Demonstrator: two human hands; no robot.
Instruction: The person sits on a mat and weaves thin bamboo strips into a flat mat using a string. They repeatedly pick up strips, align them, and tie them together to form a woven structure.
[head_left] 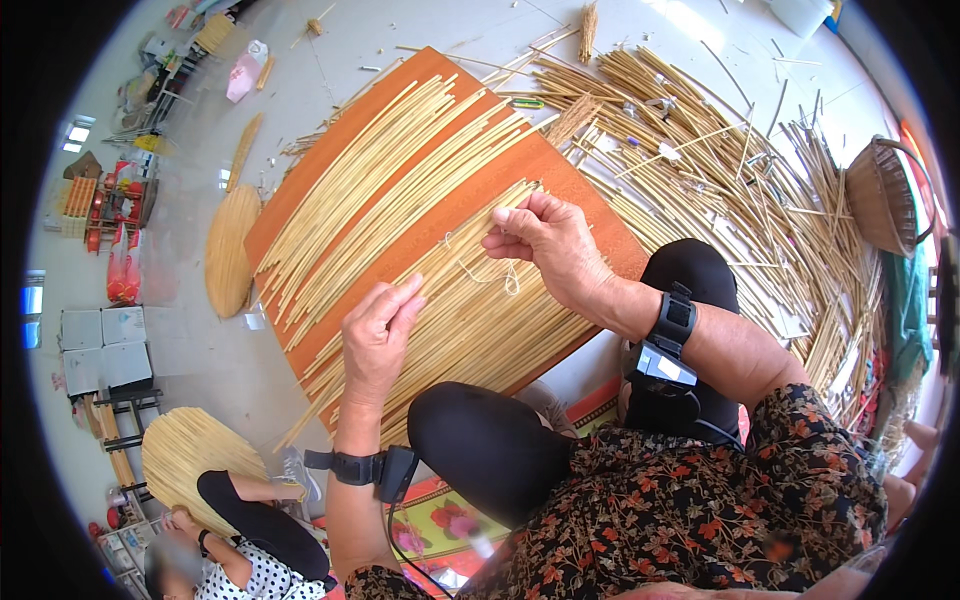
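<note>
Several pale, peeled stalks [450,325] lie side by side in rows on a reddish-brown board [560,195] in front of me. Above the nearest row, my left hand [372,335] is closed, thumb and fingertips pressed together on something too small to make out. My right hand [555,245] pinches near the far ends of the same row, its fingers curled. A thin white thread [470,272] trails in loose loops just below it, seemingly from its fingers. Where exactly the thread is gripped is hidden.
A heap of loose stalks [690,150] covers the floor at right, beside a wicker basket [880,195]. Oval woven mats [233,250] lie at left. At lower left a co-worker in a polka-dot top [255,575] sits by a round mat [195,455].
</note>
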